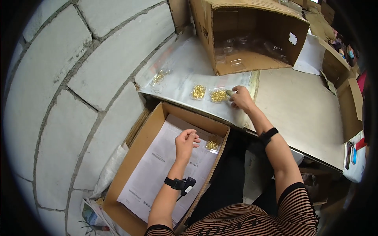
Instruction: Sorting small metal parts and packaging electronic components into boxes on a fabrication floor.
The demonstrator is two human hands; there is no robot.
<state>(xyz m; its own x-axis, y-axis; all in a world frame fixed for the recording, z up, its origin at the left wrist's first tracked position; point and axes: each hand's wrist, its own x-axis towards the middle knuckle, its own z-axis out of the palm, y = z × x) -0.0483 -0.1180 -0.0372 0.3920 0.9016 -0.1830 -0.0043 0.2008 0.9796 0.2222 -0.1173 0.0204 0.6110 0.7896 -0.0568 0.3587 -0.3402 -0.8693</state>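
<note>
My right hand (241, 99) reaches over the bench, with a greyish-green cover on one fingertip. Its fingers are bent and apart, at the right edge of a small clear plastic box (218, 95) filled with gold-coloured metal pieces. Just left of that lies a similar clear box (198, 92) of gold pieces. My left hand (186, 144) hovers above an open cardboard carton (157, 118), its fingers loosely curled and apart, with nothing seen in them. Beside it, inside the carton, another clear box (212, 144) of gold pieces rests on white printed paper (145, 173).
A large cardboard box (256, 67) lies on its side at the back of the bench, holding clear plastic boxes (236, 63). Loose gold pieces (159, 76) lie near the block wall (106, 59) on the left. Cardboard flaps (348, 106) stand along the bench's right side.
</note>
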